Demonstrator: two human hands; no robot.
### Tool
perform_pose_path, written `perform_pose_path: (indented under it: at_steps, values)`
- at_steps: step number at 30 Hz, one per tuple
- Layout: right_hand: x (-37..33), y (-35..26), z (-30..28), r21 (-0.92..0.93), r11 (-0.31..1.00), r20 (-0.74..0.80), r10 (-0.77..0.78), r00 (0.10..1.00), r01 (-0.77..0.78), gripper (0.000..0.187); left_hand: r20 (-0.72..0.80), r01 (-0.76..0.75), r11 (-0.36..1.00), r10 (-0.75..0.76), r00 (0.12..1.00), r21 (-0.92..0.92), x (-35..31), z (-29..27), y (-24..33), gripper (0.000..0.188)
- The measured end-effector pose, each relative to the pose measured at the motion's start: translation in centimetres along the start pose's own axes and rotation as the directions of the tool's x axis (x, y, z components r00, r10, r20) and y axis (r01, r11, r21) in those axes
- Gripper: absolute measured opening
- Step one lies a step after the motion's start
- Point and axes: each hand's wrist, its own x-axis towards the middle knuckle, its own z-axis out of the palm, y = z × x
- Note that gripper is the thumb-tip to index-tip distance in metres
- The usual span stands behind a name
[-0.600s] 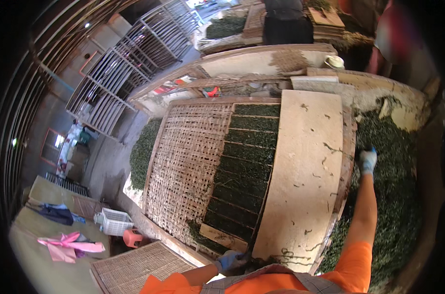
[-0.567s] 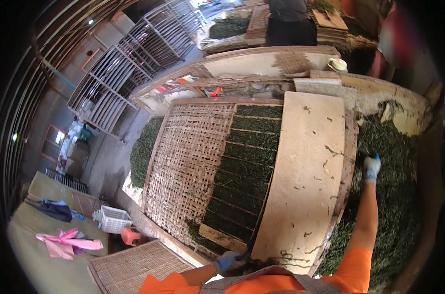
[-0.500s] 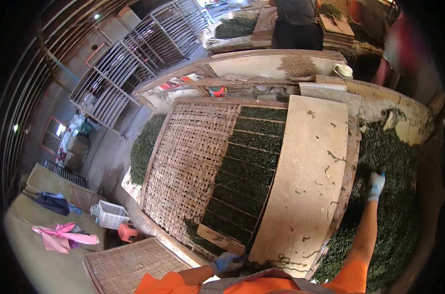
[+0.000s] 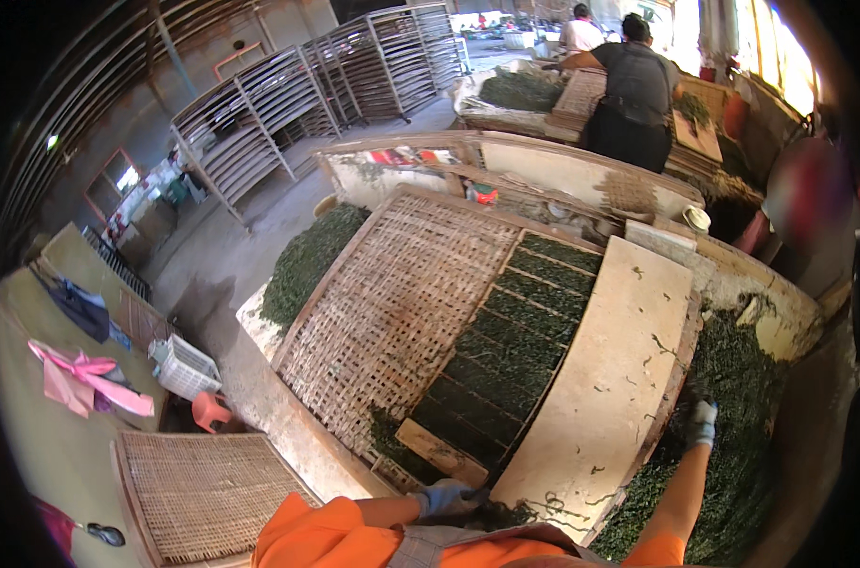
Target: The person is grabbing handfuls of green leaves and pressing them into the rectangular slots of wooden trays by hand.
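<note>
My right hand (image 4: 703, 423), in a bluish-grey glove, reaches into a large heap of dark green shredded strands (image 4: 744, 379) at the right; its fingers are hidden. At the near end of a slatted frame, my gloved left hand (image 4: 446, 497) has its fingers curled, and what they hold cannot be made out. The frame's long slots are filled with dark green strands (image 4: 506, 341), lying on a woven bamboo mat (image 4: 402, 284). A small wood block (image 4: 441, 452) lies across its near end. Right of it rests a pale board (image 4: 596, 364) with scattered strands.
Another green heap (image 4: 312, 270) lies beyond the mat's left side. A second woven mat (image 4: 212, 492), a white crate (image 4: 188, 367) and a red stool (image 4: 210, 413) are at the left. Tall racks (image 4: 259, 128) stand behind. A person (image 4: 634, 95) works beyond the low partition (image 4: 582, 170).
The view has tilted and turned, showing more of the person and room behind. My right hand has moved nearer to me in the heap. My left hand stays at the frame's near end.
</note>
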Motion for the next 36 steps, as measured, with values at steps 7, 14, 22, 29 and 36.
perform_pose_path:
  at_steps: [7, 14, 22, 29, 36]
  values:
    - [-10.5, -5.9, -7.1, -0.367, 0.918, -0.117, -0.207, 0.971, 0.151, 0.02, 0.007, -0.301, 0.953, 0.301, 0.954, 0.026, 2.3, -1.5, 1.7, 0.046]
    - [-35.4, 4.3, 14.0, -0.387, 0.886, 0.419, -0.077, 0.905, 0.255, 0.013, 0.057, -0.242, 0.548, 0.473, 0.879, -0.801, -0.3, -3.6, 1.9, 0.035]
    - [-45.2, 22.5, 30.0, -0.733, -0.028, 0.68, -0.054, 0.732, 0.679, 0.038, -0.261, -0.423, 0.67, 0.335, 0.906, -0.61, -1.4, -9.1, -10.3, 0.045]
    - [-47.1, 20.4, 31.4, -0.516, 0.07, 0.828, -0.214, 0.518, 0.854, 0.031, -0.145, -0.464, 0.884, 0.453, 0.88, -0.052, -2.8, -14.2, -9.5, 0.043]
    - [-52.0, 20.0, 30.4, -0.908, 0.317, 0.249, -0.119, 0.961, 0.275, 0.062, -0.119, -0.134, 0.685, 0.069, 0.99, -0.716, -2.9, -12.1, -9.1, 0.029]
